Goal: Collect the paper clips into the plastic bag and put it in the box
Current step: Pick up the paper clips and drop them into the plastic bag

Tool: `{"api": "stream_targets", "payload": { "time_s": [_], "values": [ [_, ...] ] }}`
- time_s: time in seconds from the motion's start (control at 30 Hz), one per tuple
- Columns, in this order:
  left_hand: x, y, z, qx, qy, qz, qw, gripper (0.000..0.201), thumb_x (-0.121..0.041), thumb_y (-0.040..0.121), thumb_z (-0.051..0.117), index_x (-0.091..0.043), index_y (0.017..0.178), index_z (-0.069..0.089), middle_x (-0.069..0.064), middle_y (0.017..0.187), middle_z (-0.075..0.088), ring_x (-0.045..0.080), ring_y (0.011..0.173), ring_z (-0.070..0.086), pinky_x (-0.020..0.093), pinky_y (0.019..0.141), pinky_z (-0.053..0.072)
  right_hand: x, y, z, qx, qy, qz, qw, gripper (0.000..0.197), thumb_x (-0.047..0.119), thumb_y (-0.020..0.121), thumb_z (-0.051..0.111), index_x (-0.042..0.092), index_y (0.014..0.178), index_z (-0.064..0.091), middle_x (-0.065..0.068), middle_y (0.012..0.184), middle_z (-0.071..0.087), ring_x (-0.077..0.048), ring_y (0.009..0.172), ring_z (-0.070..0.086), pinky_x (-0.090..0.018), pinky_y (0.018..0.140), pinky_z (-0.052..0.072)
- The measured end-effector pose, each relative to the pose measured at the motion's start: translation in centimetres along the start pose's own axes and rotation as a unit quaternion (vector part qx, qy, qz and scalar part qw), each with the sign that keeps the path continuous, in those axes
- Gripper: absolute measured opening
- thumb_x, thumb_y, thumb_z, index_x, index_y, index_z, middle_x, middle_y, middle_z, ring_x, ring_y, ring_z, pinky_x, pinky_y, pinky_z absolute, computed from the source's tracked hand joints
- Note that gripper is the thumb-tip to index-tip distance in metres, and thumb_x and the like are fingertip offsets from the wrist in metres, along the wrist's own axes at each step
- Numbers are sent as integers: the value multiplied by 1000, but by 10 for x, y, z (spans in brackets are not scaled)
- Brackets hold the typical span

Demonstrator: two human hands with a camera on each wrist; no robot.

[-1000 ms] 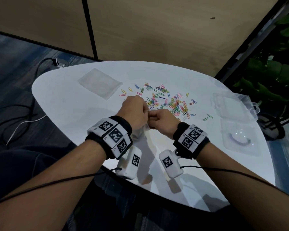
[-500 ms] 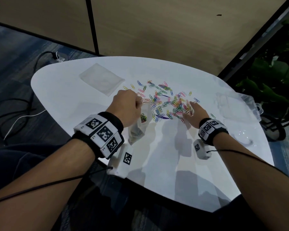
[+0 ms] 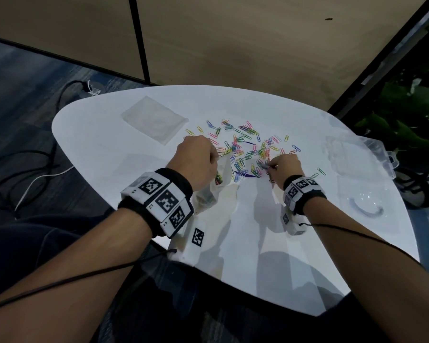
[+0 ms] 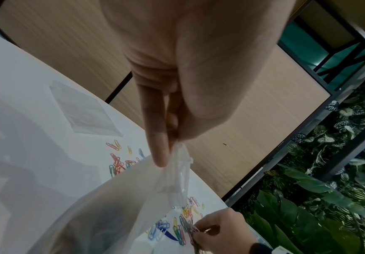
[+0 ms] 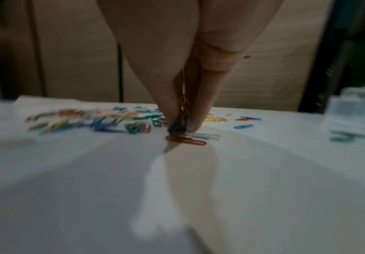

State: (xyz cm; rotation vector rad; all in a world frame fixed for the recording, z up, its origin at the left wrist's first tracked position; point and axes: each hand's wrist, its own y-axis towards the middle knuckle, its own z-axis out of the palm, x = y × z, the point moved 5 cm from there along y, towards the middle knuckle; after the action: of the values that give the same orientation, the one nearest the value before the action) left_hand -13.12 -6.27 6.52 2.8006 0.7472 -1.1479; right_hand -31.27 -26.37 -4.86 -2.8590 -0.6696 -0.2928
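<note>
Between the two wrists, near the middle of the table [image 3: 245,243], the right hand [image 3: 283,169] pinches a small bunch of paper clips [image 5: 180,127] against the surface, fingers drawn tight. Just to its left, the left hand [image 3: 196,162] pinches the rim of the plastic bag [image 4: 133,197], mouth hanging open toward the right hand. I judge a short sideways carry comes next. Further out, the clear box [image 3: 356,162] sits by the right edge.

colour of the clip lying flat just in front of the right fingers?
Red paper clip, clearest in the right wrist view.
</note>
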Motion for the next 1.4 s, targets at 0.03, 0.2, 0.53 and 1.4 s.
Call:
{"api": "stream_targets", "payload": {
  "time_s": [0.03, 0.2, 0.53, 1.4],
  "values": [
    [-1, 0, 0, 2, 0, 0, 1000, 22, -8, 92, 56, -9, 97, 78, 10, 95, 75, 26, 83, 71, 37, 86, 60, -9, -1, -5, -9, 45, 32, 998, 15, 18, 89, 67, 11, 87, 79, -6, 87, 76, -23, 83, 69, -23, 80, 53],
    [-12, -2, 1, 24, 22, 6, 999, 30, -5, 91, 53, -16, 64, 61, 13, 91, 74, 28, 83, 72, 29, 74, 57, -44, -5, -14, 8, 416, 184, 891, 10, 17, 74, 81, 11, 82, 80, -4, 87, 77, -18, 84, 73, -36, 91, 57],
    [-19, 1, 10, 21, 21, -2, 1000, 44, -3, 89, 53, -19, 49, 44, 20, 76, 67, 33, 84, 73, 35, 75, 58, 84, -76, -38, 281, 619, 51, 731, 26, 4, 85, 68, -9, 107, 68, -17, 100, 73, -17, 85, 70, -19, 76, 56],
    [1, -1, -6, 12, 7, -2, 1000, 38, -3, 87, 53, -20, 53, 57, 5, 66, 61, 26, 77, 72, 31, 75, 60, -101, 1, -10, 97, -25, 176, 979, 55, 34, 100, 42, 14, 150, 31, -18, 156, 27, -37, 142, 28, -44, 116, 25]
  ]
}}
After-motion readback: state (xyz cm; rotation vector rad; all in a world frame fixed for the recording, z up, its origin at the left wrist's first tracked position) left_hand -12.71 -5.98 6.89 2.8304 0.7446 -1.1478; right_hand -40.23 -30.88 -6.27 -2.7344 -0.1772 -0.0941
